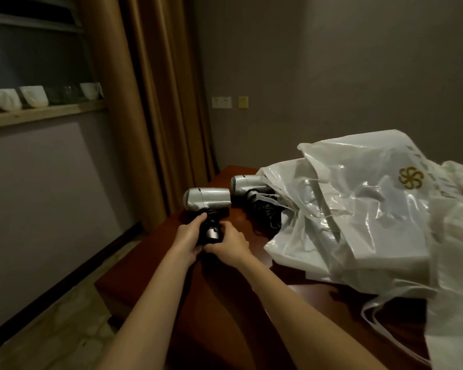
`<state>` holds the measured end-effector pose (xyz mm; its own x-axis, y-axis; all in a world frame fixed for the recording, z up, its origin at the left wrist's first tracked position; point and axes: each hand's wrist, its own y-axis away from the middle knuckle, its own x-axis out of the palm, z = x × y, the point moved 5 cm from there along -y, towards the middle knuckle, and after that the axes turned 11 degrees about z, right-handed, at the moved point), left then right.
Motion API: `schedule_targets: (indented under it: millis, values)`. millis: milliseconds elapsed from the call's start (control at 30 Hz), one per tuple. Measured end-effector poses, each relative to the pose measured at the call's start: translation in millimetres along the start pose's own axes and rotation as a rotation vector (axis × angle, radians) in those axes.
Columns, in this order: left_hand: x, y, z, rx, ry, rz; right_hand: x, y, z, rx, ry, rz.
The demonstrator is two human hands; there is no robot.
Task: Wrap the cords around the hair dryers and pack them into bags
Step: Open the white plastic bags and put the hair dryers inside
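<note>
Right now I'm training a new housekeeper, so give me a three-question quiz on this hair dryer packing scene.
1. True or false: both hands grip the handle of the nearer hair dryer.
2. The second hair dryer lies: A) on the floor, B) on the brown table at the edge of the white plastic bags, C) on the shelf.
3. Fill in: the black cord is wound round the nearer dryer's ____.

Key: 1 true: left hand and right hand both hold it. 2 B. 3 handle.
</note>
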<state>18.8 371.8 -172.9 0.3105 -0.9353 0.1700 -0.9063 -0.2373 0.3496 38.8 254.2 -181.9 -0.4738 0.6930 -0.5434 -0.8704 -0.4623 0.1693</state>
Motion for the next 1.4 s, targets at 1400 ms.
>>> schedule_targets:
  millis: [1400]
  values:
    - [141, 197, 67, 0.023, 0.056, 0.600, -118, 260, -41, -0.135, -0.041, -0.211]
